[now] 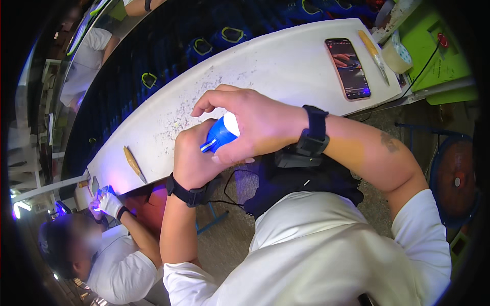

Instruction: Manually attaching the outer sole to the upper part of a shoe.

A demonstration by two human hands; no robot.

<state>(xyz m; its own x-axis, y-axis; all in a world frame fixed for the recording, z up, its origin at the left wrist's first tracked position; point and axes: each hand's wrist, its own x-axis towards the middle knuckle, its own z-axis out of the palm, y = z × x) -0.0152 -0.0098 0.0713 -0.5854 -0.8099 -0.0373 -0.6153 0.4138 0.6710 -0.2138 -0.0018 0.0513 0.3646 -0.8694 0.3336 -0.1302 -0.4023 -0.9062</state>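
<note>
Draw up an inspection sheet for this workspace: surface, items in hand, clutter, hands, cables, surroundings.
Surface: white curved-edged tabletop; dark specks scattered mid-surface.
Items in hand: rounded blue piece with white end; material unclear.
Clutter: rectangular pink-edged phone, screen lit; pointed wooden-handled tool beside it; second wooden-handled tool at left; pale tape roll at right.
Hands: bare left hand and right hand hold the piece between them; fingers partly hidden.
Cables: thin black cable at right.
Surroundings: white-shirted, gloved co-worker at lower left.
</note>
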